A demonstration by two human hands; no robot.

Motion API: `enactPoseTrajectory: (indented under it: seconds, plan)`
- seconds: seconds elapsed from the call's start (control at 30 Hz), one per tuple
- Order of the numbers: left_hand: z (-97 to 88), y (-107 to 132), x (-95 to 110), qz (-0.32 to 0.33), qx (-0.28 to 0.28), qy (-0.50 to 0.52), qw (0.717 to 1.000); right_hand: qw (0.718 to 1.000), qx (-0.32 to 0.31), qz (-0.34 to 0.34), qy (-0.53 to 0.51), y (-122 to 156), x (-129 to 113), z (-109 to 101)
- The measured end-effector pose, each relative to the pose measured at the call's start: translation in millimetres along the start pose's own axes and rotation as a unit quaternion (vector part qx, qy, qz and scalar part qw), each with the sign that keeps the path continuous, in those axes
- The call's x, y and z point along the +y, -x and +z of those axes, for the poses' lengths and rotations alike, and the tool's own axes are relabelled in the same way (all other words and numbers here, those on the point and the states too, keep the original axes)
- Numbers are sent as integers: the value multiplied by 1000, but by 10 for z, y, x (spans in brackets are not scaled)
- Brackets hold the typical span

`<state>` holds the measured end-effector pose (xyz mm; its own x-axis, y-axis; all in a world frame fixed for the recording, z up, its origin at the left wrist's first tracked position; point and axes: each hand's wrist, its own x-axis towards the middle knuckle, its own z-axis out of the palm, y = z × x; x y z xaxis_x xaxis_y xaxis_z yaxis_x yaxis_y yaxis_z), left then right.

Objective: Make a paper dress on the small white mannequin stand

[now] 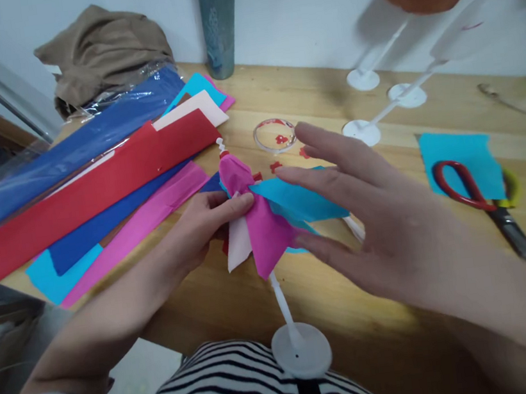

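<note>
My left hand (208, 220) pinches a paper doll (259, 223) dressed in magenta and pale pink crepe paper. The doll sits on a white plastic stick whose round base (301, 349) points toward my striped lap. My right hand (366, 209) hovers open just right of the doll, fingers spread, fingertips touching a cyan paper piece (299, 200) draped against the doll's side. The top of the stick shows as a white spiral above the magenta paper.
Long crepe sheets in blue, red (98, 193), pink and cyan lie at left on the wooden table (356, 314). Red-handled scissors (483, 197) rest on a cyan square at right. A clear tape roll (275, 136), white stands (363, 77), a brown cloth and a grey-green tube (219, 22) sit behind.
</note>
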<state>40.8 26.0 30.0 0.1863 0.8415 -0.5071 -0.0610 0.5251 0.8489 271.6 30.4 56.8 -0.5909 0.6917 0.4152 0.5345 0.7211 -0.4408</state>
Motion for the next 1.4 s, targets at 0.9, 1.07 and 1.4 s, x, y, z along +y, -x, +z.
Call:
enactPoseTrajectory:
  seconds: [0.9,1.07,1.4]
  plan:
    - [-21,-4,-23,1,-19,12,1000,997,55,-53,-32,-56,-126,118]
    - [-25,4,-10,3,-38,13,999,998,2,-44,-54,-36,-138,137]
    - [-66,-6,-67,16,-59,23,998,991,-2,-15,-137,-62,-139,118]
